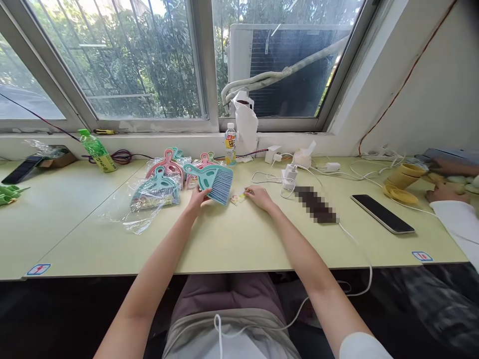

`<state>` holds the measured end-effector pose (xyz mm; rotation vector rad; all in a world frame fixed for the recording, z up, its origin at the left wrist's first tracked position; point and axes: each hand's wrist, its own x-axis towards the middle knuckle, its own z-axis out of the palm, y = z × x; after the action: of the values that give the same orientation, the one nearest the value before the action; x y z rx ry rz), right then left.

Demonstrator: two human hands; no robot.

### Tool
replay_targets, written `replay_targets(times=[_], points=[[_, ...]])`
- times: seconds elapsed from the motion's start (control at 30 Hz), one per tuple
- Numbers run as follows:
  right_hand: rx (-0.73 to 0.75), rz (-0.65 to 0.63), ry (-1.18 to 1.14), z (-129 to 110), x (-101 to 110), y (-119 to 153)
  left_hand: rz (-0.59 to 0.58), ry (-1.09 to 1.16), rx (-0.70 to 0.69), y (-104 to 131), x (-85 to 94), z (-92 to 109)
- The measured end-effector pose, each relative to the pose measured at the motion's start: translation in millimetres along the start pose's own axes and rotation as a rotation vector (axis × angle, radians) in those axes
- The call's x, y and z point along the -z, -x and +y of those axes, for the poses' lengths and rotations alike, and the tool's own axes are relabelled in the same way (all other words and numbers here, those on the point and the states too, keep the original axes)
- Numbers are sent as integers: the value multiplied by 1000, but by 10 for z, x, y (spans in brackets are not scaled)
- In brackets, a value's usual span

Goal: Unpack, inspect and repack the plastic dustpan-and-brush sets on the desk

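At centre, a teal dustpan [204, 175] with grey-blue brush bristles [221, 185]; pale yellow-green tabletop [224, 239]; upper left, green foliage [149, 65].

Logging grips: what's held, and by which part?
Left hand holds the teal brush by its lower edge; right hand touches a printed slip at its right end.

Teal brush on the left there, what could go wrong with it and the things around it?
The left hand holds the teal brush just beside the small card at the right hand, so the bristles might brush the card aside. The upright bottle behind could be tipped by a careless reach. The right arm might snag the white cable that droops over the table's front edge.
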<state>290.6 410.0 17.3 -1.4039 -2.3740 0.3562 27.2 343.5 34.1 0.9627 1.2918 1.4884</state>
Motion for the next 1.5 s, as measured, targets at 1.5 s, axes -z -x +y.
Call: replay_targets(times=[1.5], points=[[90, 338, -1112, -576, -105, 8, -279, -116, -61, 175, -138, -8]])
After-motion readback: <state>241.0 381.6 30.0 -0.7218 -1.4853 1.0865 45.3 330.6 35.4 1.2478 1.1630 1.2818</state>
